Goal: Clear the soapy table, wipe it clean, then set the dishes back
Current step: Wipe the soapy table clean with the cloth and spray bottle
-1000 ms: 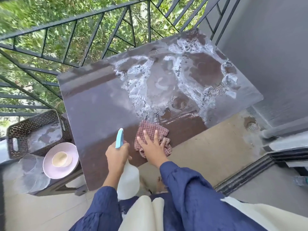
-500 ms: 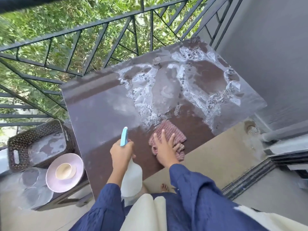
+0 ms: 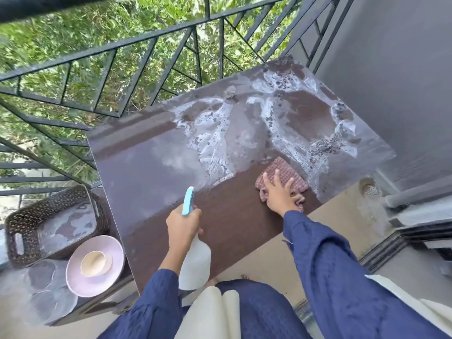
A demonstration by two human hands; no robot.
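Right hand [image 3: 281,195] – fingers spread – has slid the cloth [image 3: 281,167] rightward (left hand [image 3: 182,226] grips spray bottle [image 3: 195,263]).

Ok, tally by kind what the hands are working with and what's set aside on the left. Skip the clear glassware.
Spray bottle: 1
Checked cloth: 1
Woven basket: 1
Pink plate: 1
Beige bowl: 1
Total: 5

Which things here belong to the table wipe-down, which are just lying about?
Job: soapy dark brown table, red checked cloth under right hand, white spray bottle in left hand, pink plate holding beige bowl.
Lying about: black metal railing, round floor drain, grey pipe.
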